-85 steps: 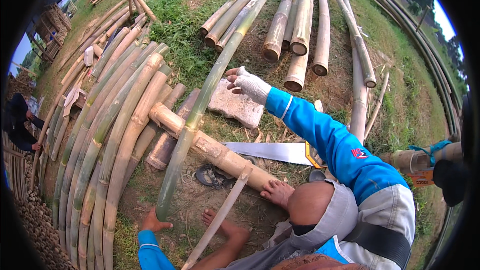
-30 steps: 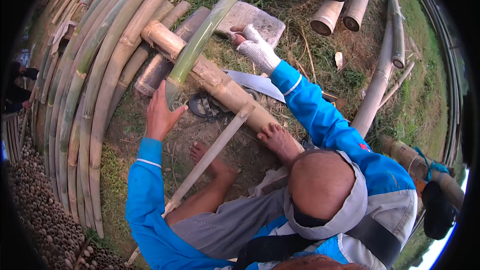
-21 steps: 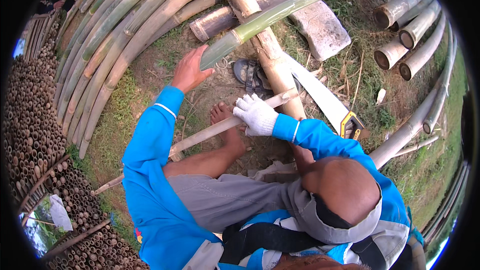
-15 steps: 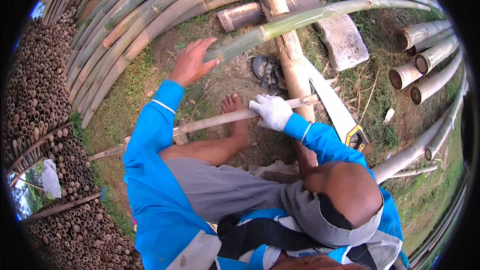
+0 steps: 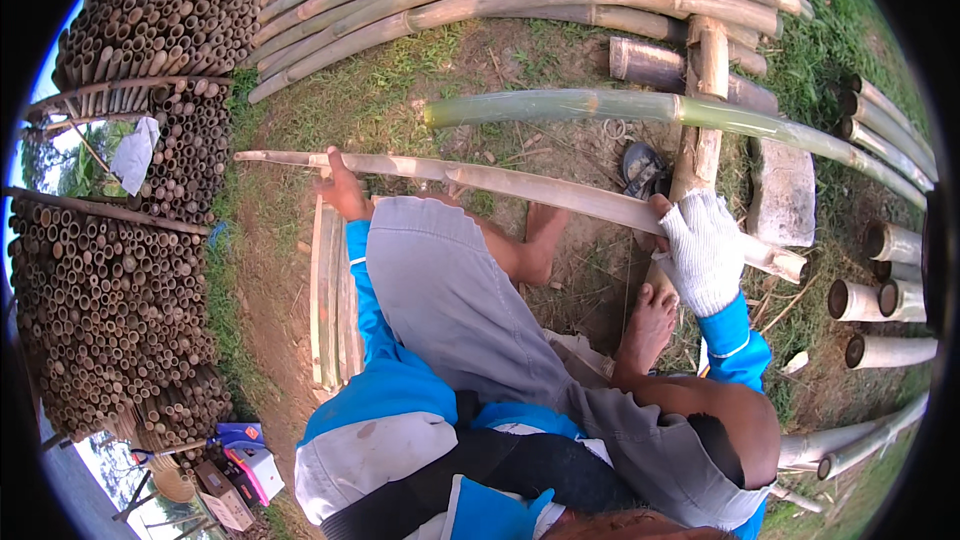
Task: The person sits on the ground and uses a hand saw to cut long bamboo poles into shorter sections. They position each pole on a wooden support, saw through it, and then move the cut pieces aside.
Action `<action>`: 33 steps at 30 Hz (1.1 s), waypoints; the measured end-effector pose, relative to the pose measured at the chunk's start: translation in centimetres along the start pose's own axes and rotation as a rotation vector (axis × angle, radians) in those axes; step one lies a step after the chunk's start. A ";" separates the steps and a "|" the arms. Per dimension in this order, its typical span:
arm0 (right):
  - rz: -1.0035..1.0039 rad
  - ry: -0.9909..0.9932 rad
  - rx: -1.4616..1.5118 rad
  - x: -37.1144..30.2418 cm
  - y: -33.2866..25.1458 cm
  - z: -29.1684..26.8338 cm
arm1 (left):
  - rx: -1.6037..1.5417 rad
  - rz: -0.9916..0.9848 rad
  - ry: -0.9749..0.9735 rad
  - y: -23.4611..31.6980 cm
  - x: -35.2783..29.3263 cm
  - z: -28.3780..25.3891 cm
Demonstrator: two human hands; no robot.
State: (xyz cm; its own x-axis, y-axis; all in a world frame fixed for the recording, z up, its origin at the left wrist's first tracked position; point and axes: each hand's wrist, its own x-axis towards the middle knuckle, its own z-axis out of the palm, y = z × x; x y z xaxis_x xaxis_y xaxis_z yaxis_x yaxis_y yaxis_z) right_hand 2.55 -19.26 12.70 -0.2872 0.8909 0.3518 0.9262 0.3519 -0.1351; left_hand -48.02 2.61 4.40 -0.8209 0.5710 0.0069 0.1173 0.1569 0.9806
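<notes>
A long split bamboo strip (image 5: pixel 540 198) lies across in front of me, above my bent legs. My bare left hand (image 5: pixel 345 190) holds it near its narrow left end, the thumb showing above it. My right hand (image 5: pixel 703 250), in a white knitted glove with bare fingertips, is closed round the strip near its wider right end. Beyond the strip, a green bamboo pole (image 5: pixel 560 106) rests across a thick bamboo crosspiece (image 5: pixel 708 65). The handsaw seen earlier is mostly hidden now.
Several split strips (image 5: pixel 330 300) lie beside my left leg. A dark sandal (image 5: pixel 642 168) and a stone block (image 5: pixel 785 190) are near the crosspiece. Long bamboo poles (image 5: pixel 540 5) lie at the far side, cut poles (image 5: pixel 880 302) at the right, and stacked bamboo (image 5: pixel 120 280) at the left.
My left hand has left the green pole's end and taken hold of the strip's left end. The strip and my right hand are raised nearer. My view has swung left.
</notes>
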 end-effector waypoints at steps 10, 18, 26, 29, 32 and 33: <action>0.242 0.059 0.120 -6.4 0.2 1.5 | -0.567 -0.268 -0.660 4.3 -6.7 1.7; 0.465 0.088 0.582 -8.9 -1.4 8.0 | -0.593 0.423 -1.089 24.2 -13.0 4.6; 0.347 0.301 0.956 -0.4 -5.5 10.7 | -0.745 0.465 -1.547 31.4 -19.8 9.7; 0.435 0.156 1.123 -0.3 -6.0 13.6 | -0.703 0.514 -1.619 32.7 -25.4 10.7; 0.536 0.140 1.109 -0.3 -6.8 15.3 | -0.632 0.592 -1.722 32.7 -30.7 10.5; 0.559 0.107 1.134 0.0 -7.0 14.5 | -0.565 0.645 -1.721 32.2 -31.8 10.7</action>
State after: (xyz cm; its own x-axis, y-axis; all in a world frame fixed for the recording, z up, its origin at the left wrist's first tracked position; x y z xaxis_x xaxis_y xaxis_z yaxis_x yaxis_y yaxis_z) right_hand -7.48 -17.61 0.24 0.1446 0.9879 0.0566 0.1712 0.0314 -0.9847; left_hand -12.19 -1.90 33.64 0.6613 0.5448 0.5156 -0.3257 -0.4106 0.8517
